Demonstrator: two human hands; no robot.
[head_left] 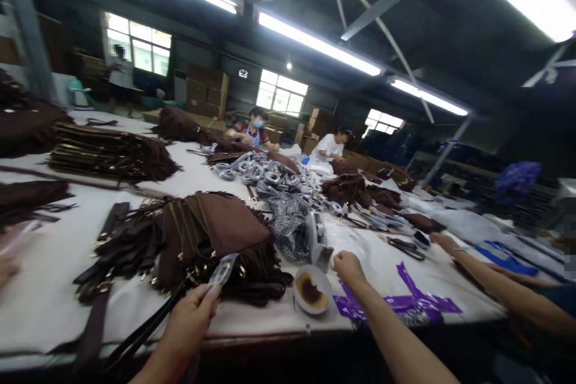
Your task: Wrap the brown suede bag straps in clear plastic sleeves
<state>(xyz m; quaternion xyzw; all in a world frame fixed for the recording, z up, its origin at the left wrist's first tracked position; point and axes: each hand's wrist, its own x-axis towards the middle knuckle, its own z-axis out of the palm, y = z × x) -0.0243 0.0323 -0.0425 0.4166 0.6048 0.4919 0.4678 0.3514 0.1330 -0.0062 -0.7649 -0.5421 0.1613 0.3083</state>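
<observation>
My left hand (192, 315) is closed around a small clear plastic-wrapped piece (224, 271), whose contents I cannot make out. It is held over the front of a pile of brown fringed bags (234, 222) with dark straps and gold clasps. My right hand (349, 267) is a closed fist just right of a tape dispenser (317, 234); whatever its fingers may pinch is hidden. Between my hands, near the table edge, sits a white bowl (327, 300) with brown stuff inside. Behind the dispenser lies a crumpled grey patterned bag (288, 222).
Purple plastic (405, 303) lies right of my right forearm. A co-worker's hand (443, 242) reaches in from the right beside a dark pad (422, 239). Wrapped coiled straps (272, 174) heap mid-table, and stacked brown bags (103, 153) lie left. Two people work across the table.
</observation>
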